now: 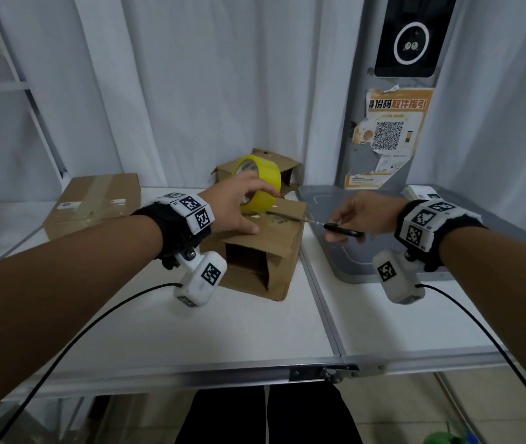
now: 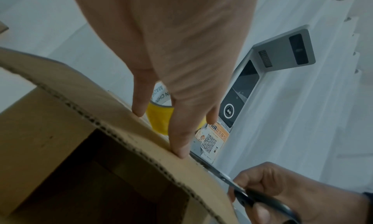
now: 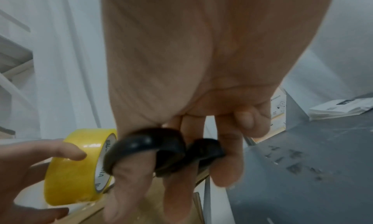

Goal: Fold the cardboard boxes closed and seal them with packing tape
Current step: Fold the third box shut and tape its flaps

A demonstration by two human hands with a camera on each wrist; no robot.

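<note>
A brown cardboard box [image 1: 274, 251] lies on the white table with its open end toward me, dark inside [image 2: 90, 171]. A yellow tape roll [image 1: 264, 177] stands on its top panel. My left hand [image 1: 242, 203] grips the roll [image 3: 72, 168], fingers over it and thumb down on the cardboard. My right hand [image 1: 357, 216] holds black-handled scissors [image 1: 341, 231], thumb and fingers through the loops [image 3: 161, 147]. The blades reach left across the box top to the foot of the roll. Whether the blades are apart is hidden.
A taped-up box [image 1: 91, 203] lies at the back left. An open box [image 1: 284, 168] sits behind the roll. A grey platform [image 1: 383, 257] with a poster-covered post [image 1: 389, 139] fills the right, a white packet [image 1: 421, 192] on it. White curtains hang behind.
</note>
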